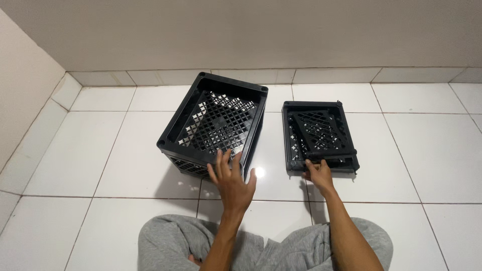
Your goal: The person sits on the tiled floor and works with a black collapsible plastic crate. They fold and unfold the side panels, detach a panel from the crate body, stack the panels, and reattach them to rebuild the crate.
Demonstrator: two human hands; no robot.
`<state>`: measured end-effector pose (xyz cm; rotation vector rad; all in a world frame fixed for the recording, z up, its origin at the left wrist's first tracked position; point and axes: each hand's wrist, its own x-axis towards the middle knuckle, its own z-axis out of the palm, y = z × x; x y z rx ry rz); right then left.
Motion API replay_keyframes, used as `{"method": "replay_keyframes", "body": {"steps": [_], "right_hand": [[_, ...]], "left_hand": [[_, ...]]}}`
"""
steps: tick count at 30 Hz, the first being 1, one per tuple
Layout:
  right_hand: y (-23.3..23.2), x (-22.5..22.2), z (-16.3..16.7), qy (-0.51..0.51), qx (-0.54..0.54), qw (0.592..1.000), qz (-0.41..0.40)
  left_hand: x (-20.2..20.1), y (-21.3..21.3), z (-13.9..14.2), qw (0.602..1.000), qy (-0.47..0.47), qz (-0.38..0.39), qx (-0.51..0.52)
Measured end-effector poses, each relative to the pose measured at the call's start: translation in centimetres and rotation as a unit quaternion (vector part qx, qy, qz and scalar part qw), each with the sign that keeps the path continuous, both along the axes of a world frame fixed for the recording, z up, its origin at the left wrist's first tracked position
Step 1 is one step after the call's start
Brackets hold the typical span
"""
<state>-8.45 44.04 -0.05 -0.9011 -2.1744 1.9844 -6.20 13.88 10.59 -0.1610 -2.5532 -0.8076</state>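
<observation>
Black crate: upright on white tile floor, mouth up, corner toward the person.
Flat crate: folded, just right of it, long axis running away.
Left hand: spread, fingers at crate's near rim.
Right hand: pinching flat crate's near edge.
Hidden: crate's far walls.

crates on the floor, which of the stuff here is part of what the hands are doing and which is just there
In hand:
- upright black crate, left hand open, fingers at its near rim
- folded flat black crate, right hand closed on its near edge

Just there:
- white tiled floor
- wall
- grey trousers on the person's crossed legs
</observation>
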Motion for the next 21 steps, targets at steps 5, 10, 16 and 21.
{"method": "replay_keyframes", "body": {"steps": [5,10,16,21], "right_hand": [[0.2,0.3,-0.3,-0.082,0.203,0.976,-0.013],[-1.2,0.6,0.4,0.002,0.243,0.966,0.093],[-2.6,2.0,2.5,0.037,0.269,0.955,0.117],[-6.9,2.7,5.8,0.072,0.315,0.936,0.138]], "left_hand": [[-2.8,-0.5,1.0,0.992,-0.092,-0.039,-0.081],[-2.8,-3.7,1.6,0.976,-0.167,-0.097,-0.099],[-3.9,-13.8,2.5,0.951,-0.236,-0.028,-0.198],[-2.9,-17.4,-1.0,0.987,0.022,0.142,-0.071]]}}
